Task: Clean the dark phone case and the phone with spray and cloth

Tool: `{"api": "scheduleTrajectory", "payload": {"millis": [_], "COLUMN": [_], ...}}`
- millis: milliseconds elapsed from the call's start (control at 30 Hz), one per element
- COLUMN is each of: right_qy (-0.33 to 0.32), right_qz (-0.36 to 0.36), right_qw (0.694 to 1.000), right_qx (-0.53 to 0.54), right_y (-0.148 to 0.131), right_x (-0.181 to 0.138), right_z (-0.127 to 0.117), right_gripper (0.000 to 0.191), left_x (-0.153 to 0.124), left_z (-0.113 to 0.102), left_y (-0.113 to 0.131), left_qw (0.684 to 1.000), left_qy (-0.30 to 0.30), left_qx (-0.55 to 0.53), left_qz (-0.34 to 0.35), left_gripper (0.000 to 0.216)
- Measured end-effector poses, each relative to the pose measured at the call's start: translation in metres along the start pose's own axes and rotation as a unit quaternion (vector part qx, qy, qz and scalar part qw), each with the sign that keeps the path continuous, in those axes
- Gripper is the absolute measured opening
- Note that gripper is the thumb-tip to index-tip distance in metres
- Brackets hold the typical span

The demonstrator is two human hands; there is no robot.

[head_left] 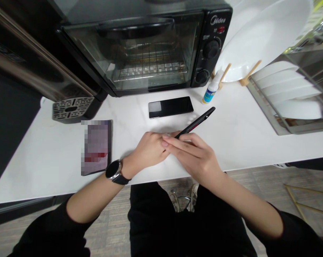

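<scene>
Over the counter's front part, my left hand (152, 150) and my right hand (197, 155) meet. A slim black pen-like tool (197, 124) with red lettering slants up and to the right out of my right hand, whose fingers are closed on it. Its lower end is hidden between the hands. My right fingertips touch the front of my left hand. The left hand is curled, and most of its fingers are covered, so whatever they grip is out of sight. A black phone (170, 107) lies just beyond the hands.
A tablet (97, 147) with a blurred screen lies at left on the white counter (244, 150). Behind stand a toaster oven (150, 53), a machine's drip tray (73, 109) and a small white bottle (211, 91). White dishes (284, 84) sit in a rack at right.
</scene>
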State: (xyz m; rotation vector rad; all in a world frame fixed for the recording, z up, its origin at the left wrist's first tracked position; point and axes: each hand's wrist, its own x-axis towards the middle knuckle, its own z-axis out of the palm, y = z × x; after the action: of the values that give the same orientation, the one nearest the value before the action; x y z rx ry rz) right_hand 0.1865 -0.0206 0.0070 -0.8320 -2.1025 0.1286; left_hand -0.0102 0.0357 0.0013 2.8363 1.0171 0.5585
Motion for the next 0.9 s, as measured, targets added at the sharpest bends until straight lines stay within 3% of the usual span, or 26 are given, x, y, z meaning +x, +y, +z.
{"api": "scheduleTrajectory", "payload": {"millis": [100,233,300,433,567,667,767,900], "right_qy": [0.008,0.086,0.115,0.112,0.051,0.026,0.015,0.068], "right_qz": [0.015,0.075,0.113,0.114,0.049,0.019,0.018,0.055], "right_qw": [0.999,0.988,0.979,0.981,0.997,0.999,1.0,0.994], "right_qx": [-0.031,-0.102,-0.121,-0.105,-0.032,-0.006,-0.006,-0.061], "right_y": [0.029,0.075,0.085,0.064,0.016,-0.002,0.01,0.054], "right_x": [0.001,0.005,0.007,0.008,0.007,0.003,0.001,0.005], "right_z": [-0.021,-0.048,-0.053,-0.037,-0.007,0.005,-0.001,-0.029], "right_gripper": [0.064,0.047,0.043,0.044,0.048,0.057,0.066,0.052], "left_x": [0.001,0.002,0.002,0.002,0.001,0.0,0.001,0.002], "left_z": [-0.002,-0.003,-0.003,-0.002,0.0,0.001,0.0,-0.003], "left_y": [0.003,0.004,0.003,0.002,0.0,-0.001,0.0,0.001], "left_qw": [0.999,0.999,0.999,0.999,0.999,0.999,1.0,0.999], "left_qy": [0.033,0.035,0.031,0.035,0.042,0.037,0.031,0.024], "left_qx": [0.006,-0.011,-0.01,-0.012,0.002,-0.001,0.001,-0.021], "left_qz": [0.0,-0.005,-0.011,-0.02,-0.012,0.005,-0.004,-0.019], "left_gripper": [0.03,0.026,0.026,0.025,0.027,0.026,0.029,0.031]}}
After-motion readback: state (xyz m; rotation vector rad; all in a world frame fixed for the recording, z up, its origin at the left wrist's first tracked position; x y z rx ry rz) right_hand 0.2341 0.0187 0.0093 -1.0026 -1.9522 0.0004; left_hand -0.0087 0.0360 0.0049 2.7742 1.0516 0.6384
